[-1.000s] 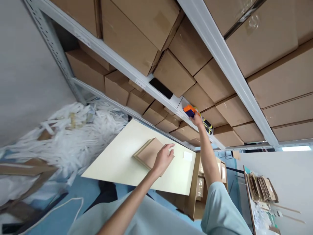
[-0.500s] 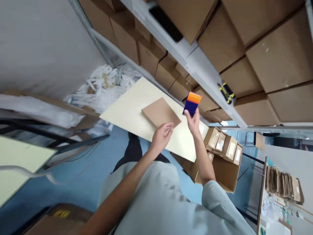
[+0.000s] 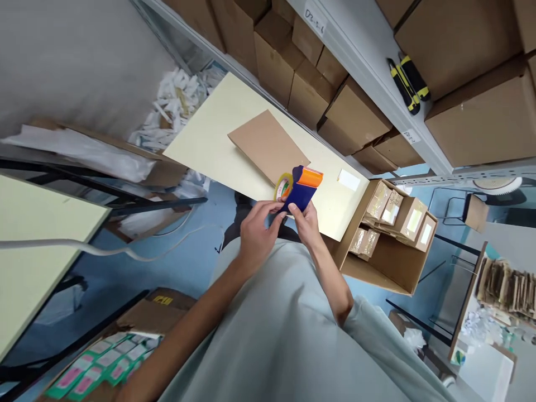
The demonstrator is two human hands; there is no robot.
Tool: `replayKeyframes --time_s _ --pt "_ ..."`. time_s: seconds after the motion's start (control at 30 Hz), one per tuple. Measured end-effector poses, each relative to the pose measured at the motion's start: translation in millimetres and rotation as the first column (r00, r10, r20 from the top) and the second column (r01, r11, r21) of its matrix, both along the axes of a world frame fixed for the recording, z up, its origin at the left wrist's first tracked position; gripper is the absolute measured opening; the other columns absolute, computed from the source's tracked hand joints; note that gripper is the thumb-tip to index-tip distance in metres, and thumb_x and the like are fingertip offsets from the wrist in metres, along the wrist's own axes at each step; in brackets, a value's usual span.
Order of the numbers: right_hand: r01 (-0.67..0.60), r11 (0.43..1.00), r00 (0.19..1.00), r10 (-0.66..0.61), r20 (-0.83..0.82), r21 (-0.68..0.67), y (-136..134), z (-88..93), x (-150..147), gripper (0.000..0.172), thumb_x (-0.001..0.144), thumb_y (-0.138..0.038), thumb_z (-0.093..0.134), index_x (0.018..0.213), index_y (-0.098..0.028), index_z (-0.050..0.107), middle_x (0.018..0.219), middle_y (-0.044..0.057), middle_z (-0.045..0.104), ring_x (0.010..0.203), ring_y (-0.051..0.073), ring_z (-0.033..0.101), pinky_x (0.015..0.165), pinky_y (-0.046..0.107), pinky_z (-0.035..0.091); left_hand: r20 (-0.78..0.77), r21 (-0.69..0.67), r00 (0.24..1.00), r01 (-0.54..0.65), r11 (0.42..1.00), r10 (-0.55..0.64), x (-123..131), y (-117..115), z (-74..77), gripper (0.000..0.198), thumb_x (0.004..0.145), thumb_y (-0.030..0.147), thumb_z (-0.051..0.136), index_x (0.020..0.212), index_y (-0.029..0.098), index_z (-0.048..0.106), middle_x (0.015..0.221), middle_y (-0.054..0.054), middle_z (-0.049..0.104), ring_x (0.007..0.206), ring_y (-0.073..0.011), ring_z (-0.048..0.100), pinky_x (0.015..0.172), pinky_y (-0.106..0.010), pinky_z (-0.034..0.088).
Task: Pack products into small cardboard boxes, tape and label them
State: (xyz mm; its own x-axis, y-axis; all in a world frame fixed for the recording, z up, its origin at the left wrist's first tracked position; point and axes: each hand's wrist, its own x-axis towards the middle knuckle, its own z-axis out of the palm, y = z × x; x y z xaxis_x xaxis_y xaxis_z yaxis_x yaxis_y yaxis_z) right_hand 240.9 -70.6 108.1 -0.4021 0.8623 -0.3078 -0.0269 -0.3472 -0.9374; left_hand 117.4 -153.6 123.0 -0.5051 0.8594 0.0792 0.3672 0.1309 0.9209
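Both hands hold a tape dispenser (image 3: 302, 187) in front of my chest; it is dark blue with an orange top and carries a roll of clear tape (image 3: 283, 186). My right hand (image 3: 307, 222) grips its blue body from below. My left hand (image 3: 256, 235) is closed on its lower left side, by the roll. Just beyond lies a flat brown cardboard box (image 3: 268, 146) on a pale yellow table (image 3: 209, 151).
Metal shelving (image 3: 355, 53) packed with cardboard boxes runs along the far side, with a yellow-black tool (image 3: 407, 84) on its ledge. An open carton (image 3: 389, 245) of small packets stands right of the table. Shredded white paper (image 3: 176, 103) lies at the left. A white label (image 3: 348, 180) lies on the table.
My right hand brought the tape dispenser down from the shelf to chest height. My left hand left the cardboard box and closed on the dispenser. The view has tilted down.
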Motion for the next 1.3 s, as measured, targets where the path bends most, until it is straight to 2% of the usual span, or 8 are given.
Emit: replayKeyframes --time_s 0.2,0.3,0.4,0.53,0.67,0.87,1.03,1.3 --pt "-0.143 0.99 0.99 0.143 -0.005 0.011 -1.1 31.8 14.9 0.082 0.093 -0.095 0.077 0.131 -0.022 0.078 0.129 0.014 0.089 0.128 0.033 0.084 0.118 0.051 0.069 -0.041 0.043 0.996 0.084 0.996 -0.082 1.1 -9.4 24.4 0.018 0.113 0.039 0.07 0.121 0.026 0.081 0.121 -0.006 0.085 0.11 -0.0234 0.082 0.104 -0.037 0.068" --pt "-0.2 0.979 0.978 0.198 0.059 0.034 -1.8 29.6 23.1 0.086 0.094 -0.097 0.073 0.132 -0.021 0.079 0.128 0.014 0.089 0.127 0.034 0.085 0.116 0.051 0.069 -0.019 0.011 0.991 0.134 0.991 -0.134 -3.6 -11.7 30.5 0.017 0.111 0.04 0.073 0.117 0.026 0.082 0.117 -0.006 0.084 0.103 -0.0227 0.082 0.099 -0.037 0.07" --pt "-0.249 0.96 0.955 0.221 0.198 0.128 -5.2 25.3 37.9 0.081 0.097 -0.091 0.075 0.14 -0.022 0.077 0.134 0.012 0.088 0.129 0.032 0.083 0.119 0.049 0.067 0.023 0.025 0.994 0.104 0.994 -0.105 -13.3 -7.5 43.0 0.028 0.11 0.044 0.074 0.131 0.027 0.08 0.124 -0.007 0.082 0.098 -0.0221 0.08 0.095 -0.039 0.071" --pt "-0.372 0.894 0.885 0.259 0.387 0.251 -4.4 23.5 63.0 0.071 0.103 -0.08 0.078 0.147 -0.024 0.074 0.141 0.014 0.084 0.132 0.033 0.081 0.121 0.049 0.066 0.008 0.152 0.997 0.078 0.985 -0.08 -32.5 8.1 68.9 0.048 0.109 0.049 0.075 0.15 0.026 0.074 0.138 -0.012 0.078 0.109 -0.0251 0.08 0.093 -0.041 0.072" --pt "-0.458 0.809 0.835 0.248 0.491 0.369 7.0 25.9 82.3 0.058 0.109 -0.071 0.076 0.142 -0.024 0.076 0.137 0.015 0.083 0.132 0.034 0.079 0.12 0.048 0.065 -0.053 0.091 0.979 0.202 0.975 -0.198 -47.9 23.8 85.5 0.043 0.111 0.055 0.07 0.144 0.029 0.078 0.138 -0.011 0.078 0.115 -0.0263 0.078 0.099 -0.042 0.071" --pt "-0.572 0.672 0.787 0.287 0.547 0.47 25.9 38.0 99.4 0.042 0.112 -0.062 0.074 0.134 -0.027 0.078 0.133 0.016 0.083 0.132 0.038 0.076 0.125 0.059 0.061 -0.005 0.01 0.935 0.355 0.935 -0.355 -54.7 37.8 81.2 0.038 0.106 0.062 0.072 0.128 0.034 0.085 0.127 -0.01 0.079 0.118 -0.0311 0.076 0.103 -0.047 0.07" --pt "-0.623 0.603 0.765 0.337 0.548 0.499 34.2 43.9 106.6 0.035 0.115 -0.059 0.069 0.128 -0.028 0.077 0.126 0.015 0.082 0.129 0.037 0.075 0.125 0.062 0.06 -0.004 -0.007 0.92 0.391 0.92 -0.391 -54.7 40.3 72.0 0.027 0.106 0.061 0.073 0.106 0.037 0.087 0.106 -0.008 0.081 0.113 -0.0331 0.077 0.108 -0.054 0.07" --pt "-0.649 0.611 0.728 0.326 0.603 0.454 38.9 41.2 107.0 0.041 0.116 -0.066 0.066 0.124 -0.026 0.077 0.126 0.016 0.083 0.129 0.037 0.076 0.124 0.061 0.061 -0.09 0.029 0.938 0.338 0.941 -0.334 -46.7 29.5 64.4 0.035 0.114 0.059 0.061 0.101 0.034 0.082 0.103 -0.006 0.082 0.102 -0.0293 0.078 0.101 -0.05 0.069"
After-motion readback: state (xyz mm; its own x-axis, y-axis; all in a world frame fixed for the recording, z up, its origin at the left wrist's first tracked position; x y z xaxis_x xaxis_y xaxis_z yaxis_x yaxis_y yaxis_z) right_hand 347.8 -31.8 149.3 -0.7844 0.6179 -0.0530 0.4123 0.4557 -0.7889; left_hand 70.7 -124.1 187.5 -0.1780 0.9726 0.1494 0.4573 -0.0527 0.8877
